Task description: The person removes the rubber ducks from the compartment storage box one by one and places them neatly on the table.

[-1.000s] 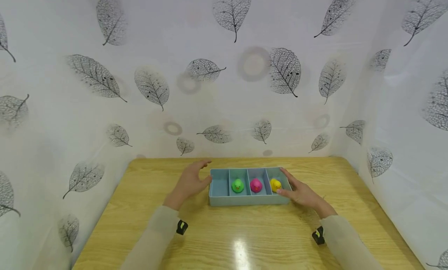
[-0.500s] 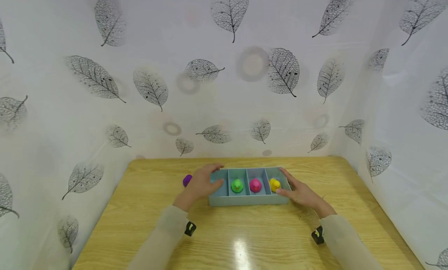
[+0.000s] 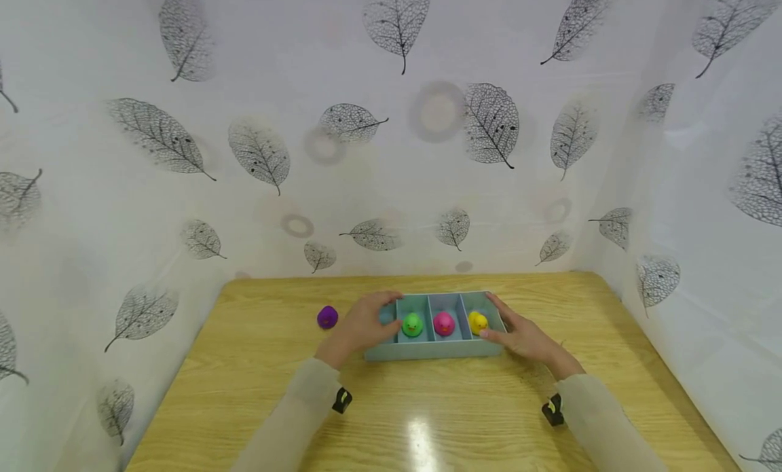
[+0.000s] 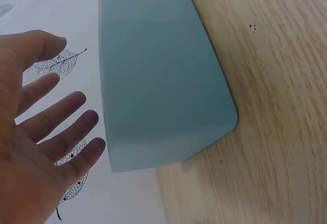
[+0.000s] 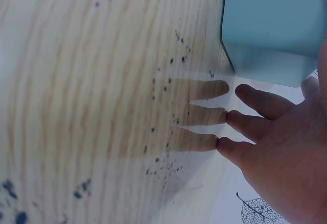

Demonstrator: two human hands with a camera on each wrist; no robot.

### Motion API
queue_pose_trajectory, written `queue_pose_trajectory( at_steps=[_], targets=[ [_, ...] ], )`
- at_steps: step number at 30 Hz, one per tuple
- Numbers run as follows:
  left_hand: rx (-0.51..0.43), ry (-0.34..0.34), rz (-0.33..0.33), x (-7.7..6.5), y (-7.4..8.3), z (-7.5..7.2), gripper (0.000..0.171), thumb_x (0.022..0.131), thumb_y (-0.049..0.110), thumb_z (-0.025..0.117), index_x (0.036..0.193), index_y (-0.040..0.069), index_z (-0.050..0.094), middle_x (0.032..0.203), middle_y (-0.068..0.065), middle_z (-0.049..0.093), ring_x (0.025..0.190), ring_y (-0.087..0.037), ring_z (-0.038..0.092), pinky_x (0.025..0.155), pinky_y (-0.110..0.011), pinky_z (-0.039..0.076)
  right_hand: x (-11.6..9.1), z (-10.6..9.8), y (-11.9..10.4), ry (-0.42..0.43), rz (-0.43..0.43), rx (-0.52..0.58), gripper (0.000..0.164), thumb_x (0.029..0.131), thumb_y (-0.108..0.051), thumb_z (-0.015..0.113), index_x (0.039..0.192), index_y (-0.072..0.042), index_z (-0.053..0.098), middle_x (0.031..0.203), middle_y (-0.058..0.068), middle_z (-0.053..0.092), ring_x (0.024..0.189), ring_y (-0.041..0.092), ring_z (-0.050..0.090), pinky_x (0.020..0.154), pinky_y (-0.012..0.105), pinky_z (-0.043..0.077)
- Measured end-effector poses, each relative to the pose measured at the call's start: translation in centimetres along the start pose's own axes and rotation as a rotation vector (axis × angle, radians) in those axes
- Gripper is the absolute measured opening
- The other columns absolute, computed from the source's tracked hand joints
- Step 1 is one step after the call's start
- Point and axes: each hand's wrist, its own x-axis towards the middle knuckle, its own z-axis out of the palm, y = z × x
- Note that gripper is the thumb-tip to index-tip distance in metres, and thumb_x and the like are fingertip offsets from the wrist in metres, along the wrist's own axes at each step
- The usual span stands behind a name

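Note:
A pale blue box (image 3: 435, 350) with a row of compartments lies on the table. Inside are a green toy duck (image 3: 412, 325), a pink toy duck (image 3: 444, 324) and a yellow toy duck (image 3: 477, 322), each in its own compartment. My left hand (image 3: 362, 324) hovers over the leftmost compartment, fingers spread and holding nothing; it hides much of that compartment. At the opposite end, my right hand (image 3: 527, 335) holds the box, thumb at the front rim beside the yellow duck and index finger at the back corner. Its other fingers (image 5: 255, 124) rest on the table.
A purple toy duck (image 3: 327, 316) lies on the wooden table (image 3: 244, 363), left of the box and behind my left wrist. A white leaf-print curtain (image 3: 293, 207) stands around the table's back and sides.
My left hand has moved right, from beside the box to over its left compartment. The purple duck, hidden at first, now shows on the table. My right hand has stayed in place.

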Motion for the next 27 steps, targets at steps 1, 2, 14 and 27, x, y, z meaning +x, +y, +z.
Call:
queue_pose_trajectory(
  at_steps=[1,2,14,27],
  targets=[
    [0.006,-0.005,-0.001,0.0,0.0,0.1,0.052,0.095,0.017,0.075,0.144,0.005,0.061,0.143,-0.014,0.067,0.127,-0.035,0.065,0.111,-0.054,0.052,0.0,0.0,0.0,0.001,0.001,-0.001,0.093,0.102,-0.053,0.064,0.171,-0.028,0.007,0.176,0.022,0.012,0.154,0.057,0.023,0.119,0.076,0.028],
    [0.008,-0.012,-0.002,0.1,0.1,0.3,0.052,0.095,0.017,0.075,0.144,0.006,0.061,0.143,-0.014,0.067,0.125,-0.035,0.066,0.109,-0.053,0.053,0.1,0.0,0.0,0.001,0.002,-0.003,0.093,0.102,-0.053,0.064,0.171,-0.028,0.007,0.176,0.023,0.012,0.154,0.057,0.024,0.119,0.076,0.028],
    [0.037,-0.049,0.014,0.5,-0.3,1.8,0.055,0.096,0.020,0.075,0.145,0.003,0.059,0.146,-0.014,0.065,0.137,-0.036,0.060,0.117,-0.052,0.047,0.0,0.0,-0.3,-0.001,0.002,0.007,0.092,0.102,-0.053,0.063,0.171,-0.030,0.006,0.176,0.022,0.011,0.154,0.057,0.023,0.120,0.075,0.027],
    [0.054,-0.118,0.032,1.3,-0.6,3.2,0.053,0.096,0.017,0.072,0.146,0.005,0.059,0.147,-0.014,0.064,0.139,-0.036,0.058,0.118,-0.052,0.046,0.0,0.0,-0.2,-0.001,0.006,0.014,0.092,0.102,-0.054,0.063,0.171,-0.035,0.005,0.176,0.021,0.011,0.154,0.057,0.025,0.120,0.075,0.028]
  ],
)
